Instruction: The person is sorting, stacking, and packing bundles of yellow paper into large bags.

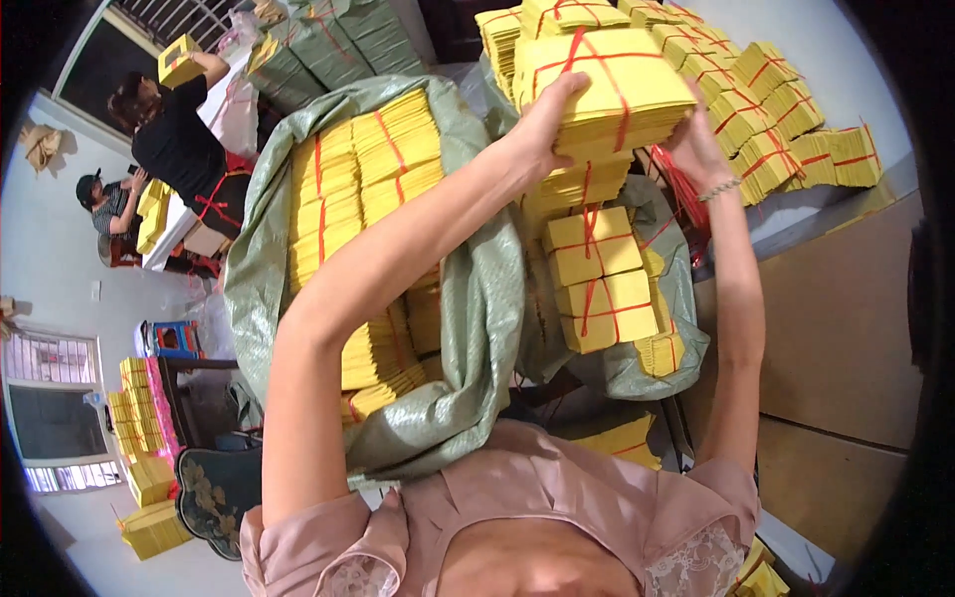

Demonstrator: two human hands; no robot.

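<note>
Head view: both hands grip one red-tied bundle of yellow paper point(652, 88) at upper centre-right, the left hand point(547, 121) clasping its left side, the right hand point(699, 149) its right. The bundle's underside is out of sight, and the right fingertips are mostly hidden behind its edge. The left forearm point(408, 224) covers part of the yellow stacks in the large green woven sack point(487, 328). Two co-workers point(189, 144) show at upper left. Broad face up, the bundle's long axis runs roughly left to right.

Hands point(543, 127) holding yellow bundle point(612, 85), green sack point(487, 308)
</note>
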